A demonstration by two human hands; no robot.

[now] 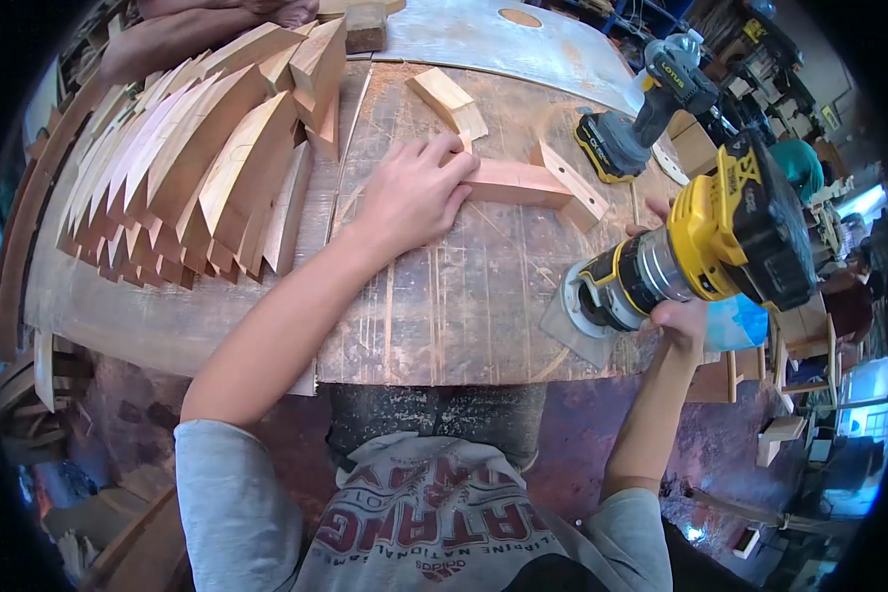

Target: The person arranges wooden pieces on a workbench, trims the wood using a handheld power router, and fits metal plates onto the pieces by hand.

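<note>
My left hand (416,192) is closed over the left end of a short wooden bar (523,185) lying on the bench. The bar's right end meets an angled wooden block (574,187) with two dark holes in its face. My right hand (677,318) grips a yellow and black cordless trim router (699,237). The router is tilted, its base (584,314) low at the bench's right front edge; I cannot tell whether it touches the wood. Behind the left hand lies a loose wooden offcut (448,101).
A large stack of curved, pointed wooden pieces (183,148) fills the bench's left side. A cordless drill (651,109) stands at the back right. A pale board (508,47) with an oval hole lies at the far side. Another person's arm (183,41) rests behind the stack.
</note>
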